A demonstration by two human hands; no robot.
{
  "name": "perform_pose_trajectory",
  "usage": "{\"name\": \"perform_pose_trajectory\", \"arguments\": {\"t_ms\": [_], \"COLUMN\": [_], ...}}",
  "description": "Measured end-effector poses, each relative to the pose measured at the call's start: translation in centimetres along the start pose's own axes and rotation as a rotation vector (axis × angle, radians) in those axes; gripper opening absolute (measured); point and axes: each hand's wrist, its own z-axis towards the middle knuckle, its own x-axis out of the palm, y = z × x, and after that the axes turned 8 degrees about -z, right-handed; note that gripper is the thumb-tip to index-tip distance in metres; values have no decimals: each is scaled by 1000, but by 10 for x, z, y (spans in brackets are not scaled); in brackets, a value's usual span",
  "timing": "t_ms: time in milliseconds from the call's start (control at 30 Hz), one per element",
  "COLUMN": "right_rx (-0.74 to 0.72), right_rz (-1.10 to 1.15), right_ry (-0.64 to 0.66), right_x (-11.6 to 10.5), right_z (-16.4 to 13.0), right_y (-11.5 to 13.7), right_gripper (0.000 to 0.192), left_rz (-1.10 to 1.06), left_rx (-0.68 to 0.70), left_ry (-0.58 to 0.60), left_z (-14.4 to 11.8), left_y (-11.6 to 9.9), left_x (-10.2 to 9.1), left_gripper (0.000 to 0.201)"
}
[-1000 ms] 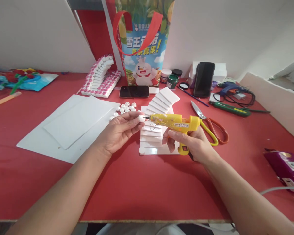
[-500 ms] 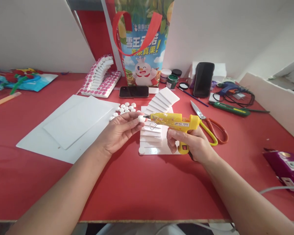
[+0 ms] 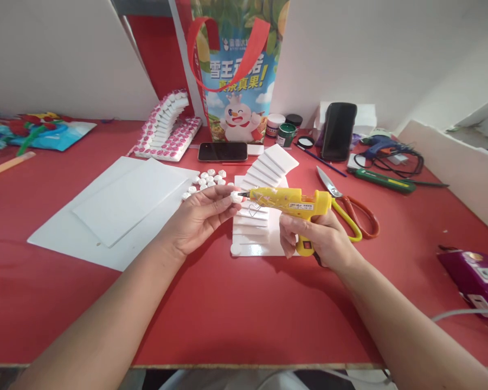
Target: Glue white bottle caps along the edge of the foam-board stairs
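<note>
— Red tabletop (image 3: 244,303), white boards behind. What do the hands hold?

— Left hand (image 3: 195,216) pinches a small white foam piece (image 3: 236,197) at its fingertips; right hand (image 3: 321,238) is wrapped around the yellow glue gun (image 3: 288,201), nozzle just at the piece.

— How would the piece handle?

— Light and crushable, I'd judge; best held by its edges, clear of the nozzle.

— Anything unclear?

— Its far side hides behind the fingers; whether glue is flowing, I can't tell.

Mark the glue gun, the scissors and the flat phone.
glue gun (image 3: 287,199): head view, on its yellow barrel.
scissors (image 3: 364,216): head view, on the red handle loop.
flat phone (image 3: 222,151): head view, on its dark screen.
</note>
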Motion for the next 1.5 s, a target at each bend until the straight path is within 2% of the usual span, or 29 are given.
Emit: {"name": "perform_pose_trajectory", "arguments": {"t_ms": [400, 533, 733, 967, 1133, 1367, 1500], "right_rx": [-43, -150, -136, -123, -187, -194, -207], "right_rz": [5, -58, -80, -163, -121, -151, -130], "right_ry": [8, 2, 33, -20, -16, -20, -12], "right_x": [0, -2, -3, -2, 0, -1, -1], "right_z": [-1, -1, -1, 0, 0, -1, 0], "right_y": [1, 0, 0, 2, 2, 4, 1], "right_gripper": [45, 34, 27, 37, 41, 53, 51], "left_rz": [-18, -13, -1, 9, 24, 27, 25], "left_rx": [-5, -6, 2, 10, 1, 0, -6], "left_ry": [4, -12, -22, -11, 0, 20, 6], "left_z": [0, 0, 0, -1, -1, -2, -3], "left_y": [0, 0, 0, -1, 0, 1, 1], "left_x": [1, 1, 1, 1, -1, 1, 2], "left_gripper": [19, 19, 20, 19, 22, 19, 18]}}
